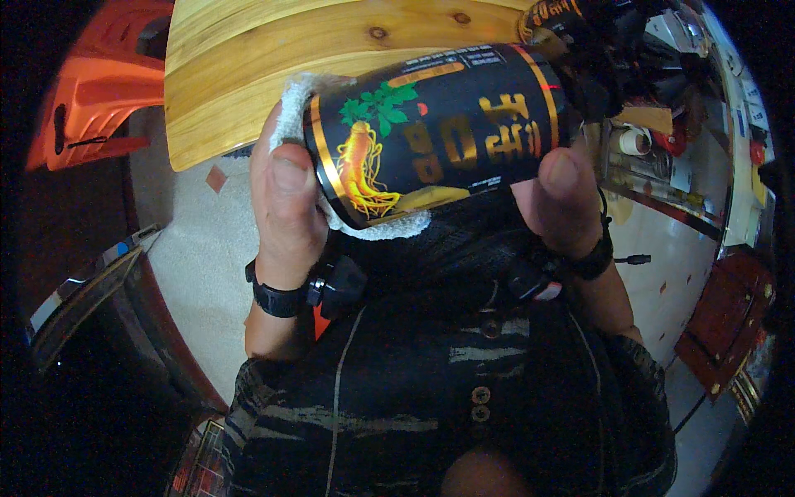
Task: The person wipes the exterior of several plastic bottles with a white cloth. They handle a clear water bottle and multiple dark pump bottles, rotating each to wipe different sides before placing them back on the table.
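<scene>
A large black can (456, 149) with gold bands, a printed ginseng root and green leaves lies tilted sideways between my two hands, above my lap. It bears writing. My left hand (289, 192) grips the can's left end, thumb at the rim, with a white terry cloth (391, 227) between the palm and the can. The cloth also shows beneath the can's lower edge. On the can's right end rests the thumb of my right hand (562, 192); its other fingers are hidden behind the can.
Ahead is a wooden table (279, 56), with another black-and-gold can (553, 18) at its far right. An orange plastic chair (105, 81) stands at left. To the right are a glass display case (658, 186) holding a tape roll (635, 141), a cable plug (633, 259) and a dark red wooden piece (723, 323).
</scene>
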{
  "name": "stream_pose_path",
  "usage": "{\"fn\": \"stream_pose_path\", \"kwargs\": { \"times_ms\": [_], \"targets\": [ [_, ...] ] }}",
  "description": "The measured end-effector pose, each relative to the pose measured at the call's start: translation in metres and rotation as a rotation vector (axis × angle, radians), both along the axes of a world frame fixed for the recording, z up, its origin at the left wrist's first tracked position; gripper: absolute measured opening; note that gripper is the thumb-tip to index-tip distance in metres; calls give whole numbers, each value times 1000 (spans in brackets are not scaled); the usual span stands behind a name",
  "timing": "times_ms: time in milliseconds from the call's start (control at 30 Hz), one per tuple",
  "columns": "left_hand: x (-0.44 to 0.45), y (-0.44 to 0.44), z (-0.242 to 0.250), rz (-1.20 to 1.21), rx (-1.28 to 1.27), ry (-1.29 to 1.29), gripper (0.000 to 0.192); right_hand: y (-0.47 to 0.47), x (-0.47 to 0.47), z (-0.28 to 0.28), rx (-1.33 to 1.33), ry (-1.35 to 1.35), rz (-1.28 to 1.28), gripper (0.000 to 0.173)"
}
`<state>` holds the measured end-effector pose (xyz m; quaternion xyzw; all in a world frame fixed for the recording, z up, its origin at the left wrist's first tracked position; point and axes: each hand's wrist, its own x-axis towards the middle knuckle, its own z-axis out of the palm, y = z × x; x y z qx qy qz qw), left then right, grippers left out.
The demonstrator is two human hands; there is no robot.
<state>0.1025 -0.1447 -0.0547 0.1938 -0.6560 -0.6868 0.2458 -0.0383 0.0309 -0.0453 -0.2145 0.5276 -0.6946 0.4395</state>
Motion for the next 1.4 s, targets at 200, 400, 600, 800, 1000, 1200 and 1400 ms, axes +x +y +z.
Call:
{"fn": "stream_pose_path", "kwargs": {
  "times_ms": [200, 400, 600, 800, 1000, 1200, 1400],
  "targets": [
    [-2, -1, 4, -2, 2, -1, 83, 0, 2, 3, 89, 4, -53, 52],
    [-3, 0, 5, -3, 7, -17, 85, 4, 1, 2, 100, 6, -56, 52],
    [-5, 1, 7, 3, 13, -13, 84, 6, 1, 1, 114, 5, -60, 52],
    [-5, 0, 8, 11, -51, -10, 81, 8, 1, 0, 120, -3, -66, 52],
    [-4, 1, 6, 7, -29, 1, 80, 9, 1, -1, 121, -10, -68, 52],
    [-7, 2, 1, 16, 18, 70, 81, 9, 1, -1, 121, -13, -73, 53],
    [-6, 4, -1, 35, 44, 66, 82, 10, 2, -1, 122, -16, -73, 53]
  ]
}}
